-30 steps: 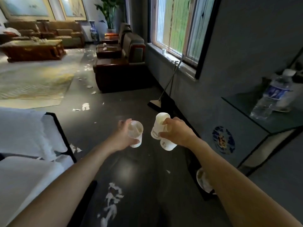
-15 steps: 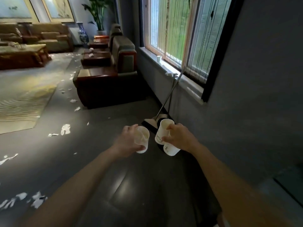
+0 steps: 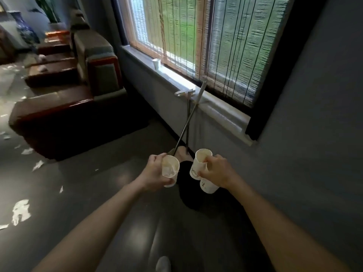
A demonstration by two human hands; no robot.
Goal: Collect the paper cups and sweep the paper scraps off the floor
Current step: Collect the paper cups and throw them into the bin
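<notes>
My left hand grips one white paper cup, its mouth turned toward me. My right hand holds two white paper cups, an upper one and a lower one sticking out below my fingers. Another paper cup stands on the window sill. White paper scraps lie on the dark floor at the left. A broom and a long-handled dustpan lean against the wall under the window, just beyond my hands.
A row of brown armchairs stands at the left along the wall. A dark round shape sits on the floor below my hands. The grey wall closes off the right side. A blue-and-white vase stands far back.
I have moved forward and turned right toward the window; the broom and dustpan are now closer. Both hands keep their cups, held close together.
</notes>
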